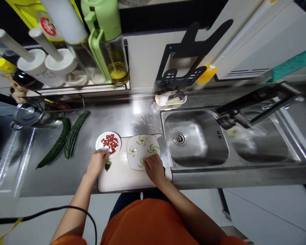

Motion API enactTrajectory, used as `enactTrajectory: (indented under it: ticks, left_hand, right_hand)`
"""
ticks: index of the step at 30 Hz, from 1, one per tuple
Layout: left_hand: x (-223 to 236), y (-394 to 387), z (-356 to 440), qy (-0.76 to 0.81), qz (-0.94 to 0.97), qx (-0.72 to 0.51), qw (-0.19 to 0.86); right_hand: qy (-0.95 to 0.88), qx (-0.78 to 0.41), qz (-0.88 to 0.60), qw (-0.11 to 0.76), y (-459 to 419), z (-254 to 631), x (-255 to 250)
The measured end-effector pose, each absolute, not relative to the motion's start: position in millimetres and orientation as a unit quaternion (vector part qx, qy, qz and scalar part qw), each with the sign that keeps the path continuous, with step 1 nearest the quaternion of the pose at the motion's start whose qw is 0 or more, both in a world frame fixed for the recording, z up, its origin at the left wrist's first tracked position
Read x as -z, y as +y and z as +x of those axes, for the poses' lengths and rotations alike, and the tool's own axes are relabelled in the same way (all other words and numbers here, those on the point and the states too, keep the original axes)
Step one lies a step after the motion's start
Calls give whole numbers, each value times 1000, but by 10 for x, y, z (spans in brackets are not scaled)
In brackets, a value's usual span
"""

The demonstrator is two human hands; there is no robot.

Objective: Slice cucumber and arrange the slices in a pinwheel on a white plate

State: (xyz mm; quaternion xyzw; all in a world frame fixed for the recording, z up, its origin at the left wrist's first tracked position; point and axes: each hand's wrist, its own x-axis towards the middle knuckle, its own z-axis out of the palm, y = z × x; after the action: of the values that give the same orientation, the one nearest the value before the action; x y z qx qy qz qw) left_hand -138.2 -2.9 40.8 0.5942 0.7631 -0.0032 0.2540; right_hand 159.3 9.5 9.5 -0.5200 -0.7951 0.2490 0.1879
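Observation:
My left hand (98, 162), its fingertips pinched together, is at the lower edge of a small white plate (98, 143) of chopped red bits (110, 143). What it holds, if anything, is hidden. My right hand (155, 168) reaches over the lower right of a squarish white plate (140, 149), fingers closed down at a cluster of thin green-edged slices (141, 162); anything in them is too small to make out. Other curled slices form pinwheels (142, 140) with red centres on this plate. A cucumber end piece (107, 165) lies on the white cutting board (124, 180) between my hands.
Two long cucumbers (75, 132) lie at the left near a lidded pot (28, 114). A broad knife blade (165, 153) lies right of the squarish plate. Further right are a double sink (196, 136) and faucet (255, 102). An oil bottle (114, 51) stands on the rack behind.

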Motion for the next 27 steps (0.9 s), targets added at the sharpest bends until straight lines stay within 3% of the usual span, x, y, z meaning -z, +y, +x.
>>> enactTrajectory:
  ticks: [12, 20, 27]
  left_hand:
    - [-399, 136, -1372, 737, 619, 94, 255]
    - [-408, 9, -1475, 764, 570, 1, 303]
    - [-427, -132, -1376, 764, 570, -148, 265]
  right_hand:
    - [-792, -242, -529, 187, 58, 1607, -112]
    - [-793, -243, -527, 185, 45, 1609, -101]
    - [-791, -246, -529, 185, 40, 1615, -113]
